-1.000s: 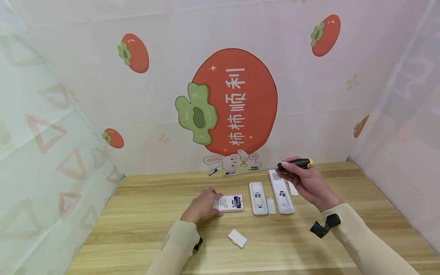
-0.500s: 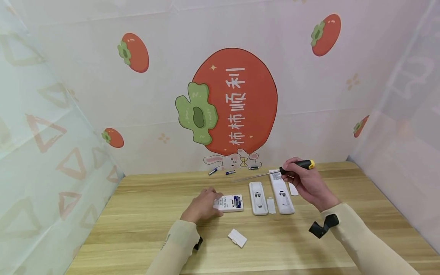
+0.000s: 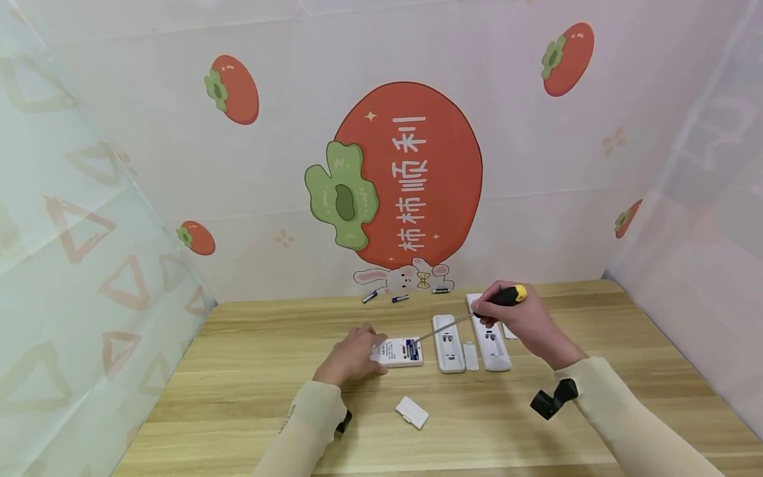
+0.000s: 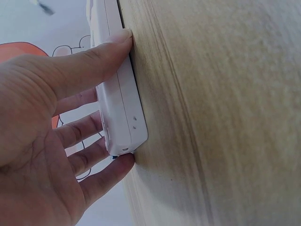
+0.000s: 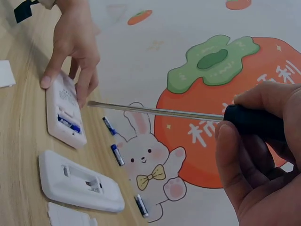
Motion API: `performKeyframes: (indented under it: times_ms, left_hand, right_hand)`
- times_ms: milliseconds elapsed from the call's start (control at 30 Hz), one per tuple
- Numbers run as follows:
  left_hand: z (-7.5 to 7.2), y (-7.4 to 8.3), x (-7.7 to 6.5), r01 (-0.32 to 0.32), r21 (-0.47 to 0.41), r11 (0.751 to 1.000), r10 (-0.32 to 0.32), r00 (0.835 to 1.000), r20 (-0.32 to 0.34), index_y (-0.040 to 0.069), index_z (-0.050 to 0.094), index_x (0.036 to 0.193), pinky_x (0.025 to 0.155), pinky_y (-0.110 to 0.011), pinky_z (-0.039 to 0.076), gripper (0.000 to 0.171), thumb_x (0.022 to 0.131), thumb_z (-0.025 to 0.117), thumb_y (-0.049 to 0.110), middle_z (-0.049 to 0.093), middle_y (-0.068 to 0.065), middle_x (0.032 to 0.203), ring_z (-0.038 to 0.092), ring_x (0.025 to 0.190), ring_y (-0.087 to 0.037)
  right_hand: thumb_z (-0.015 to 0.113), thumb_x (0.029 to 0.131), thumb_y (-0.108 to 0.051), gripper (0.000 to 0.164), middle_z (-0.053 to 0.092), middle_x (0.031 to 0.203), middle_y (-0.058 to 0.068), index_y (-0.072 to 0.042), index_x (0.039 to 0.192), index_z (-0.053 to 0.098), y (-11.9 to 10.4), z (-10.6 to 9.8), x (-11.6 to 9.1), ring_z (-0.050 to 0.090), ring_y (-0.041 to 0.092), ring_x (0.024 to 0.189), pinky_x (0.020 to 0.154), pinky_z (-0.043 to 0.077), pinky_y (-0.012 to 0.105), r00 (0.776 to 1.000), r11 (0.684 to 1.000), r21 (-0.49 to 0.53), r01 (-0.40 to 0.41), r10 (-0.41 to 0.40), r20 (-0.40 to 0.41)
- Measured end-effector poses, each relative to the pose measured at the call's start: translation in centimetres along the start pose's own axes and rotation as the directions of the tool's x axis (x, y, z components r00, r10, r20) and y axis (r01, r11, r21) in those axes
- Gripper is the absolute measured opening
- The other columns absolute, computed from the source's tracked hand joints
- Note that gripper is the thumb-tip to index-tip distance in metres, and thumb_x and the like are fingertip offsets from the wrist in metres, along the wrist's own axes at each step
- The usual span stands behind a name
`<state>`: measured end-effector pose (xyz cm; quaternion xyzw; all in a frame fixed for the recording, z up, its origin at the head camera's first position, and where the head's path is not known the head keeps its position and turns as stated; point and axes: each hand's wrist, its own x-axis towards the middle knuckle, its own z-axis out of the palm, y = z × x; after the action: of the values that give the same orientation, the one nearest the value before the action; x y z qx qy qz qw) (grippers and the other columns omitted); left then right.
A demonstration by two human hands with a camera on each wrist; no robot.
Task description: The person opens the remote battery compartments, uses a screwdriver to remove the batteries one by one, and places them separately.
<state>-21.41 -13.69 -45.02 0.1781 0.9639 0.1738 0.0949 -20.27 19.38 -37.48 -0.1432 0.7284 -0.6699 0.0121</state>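
Observation:
My left hand (image 3: 352,356) holds a white remote control (image 3: 393,353) on the table, thumb along one side and fingers along the other in the left wrist view (image 4: 117,94). Blue batteries (image 5: 69,123) lie in its uncovered compartment. In my right hand (image 3: 530,324) is a screwdriver (image 3: 505,296) with a black and yellow handle, gripped between thumb and fingers. Its long metal shaft slants down to the left. The tip appears over the battery compartment in the head view; whether it touches cannot be told.
Right of the held remote lie a smaller white remote (image 3: 448,344) and a longer one (image 3: 491,344), both with uncovered compartments. Small covers (image 3: 470,356) lie beside them, and another cover (image 3: 412,413) nearer me. Loose batteries (image 3: 400,299) lie along the back wall.
The screwdriver has swung down, its tip moving from near the back batteries to the remote's battery compartment. My right hand has shifted slightly left and lower; the left hand stays put.

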Motion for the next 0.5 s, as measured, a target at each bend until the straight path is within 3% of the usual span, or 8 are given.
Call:
performKeyframes:
  times_ms: [167,500]
  left_hand:
    - [0.02,-0.04,0.02,0.002,-0.003,1.0,-0.002,1.0,-0.003,0.01,0.064,0.137,0.091,-0.059,0.048,0.061,0.083,0.086,0.029,0.057,-0.01,0.128,0.05,0.116,-0.031]
    - [0.01,0.14,0.04,0.014,0.004,1.0,-0.014,1.0,0.0,0.011,0.064,0.139,0.093,-0.06,0.048,0.062,0.084,0.085,0.03,0.056,-0.009,0.129,0.05,0.118,-0.03]
  right_hand:
    - [0.078,0.089,-0.009,0.021,0.068,0.084,0.013,0.005,0.095,0.065,0.12,0.22,0.03,0.064,0.022,0.068,0.068,0.058,0.036,0.999,0.997,-0.075,-0.023,0.025,0.032]
    - [0.08,0.088,-0.01,0.022,0.066,0.087,0.016,0.006,0.095,0.066,0.07,0.54,0.08,0.064,0.022,0.069,0.068,0.058,0.035,0.997,0.992,-0.117,-0.052,0.058,0.049]
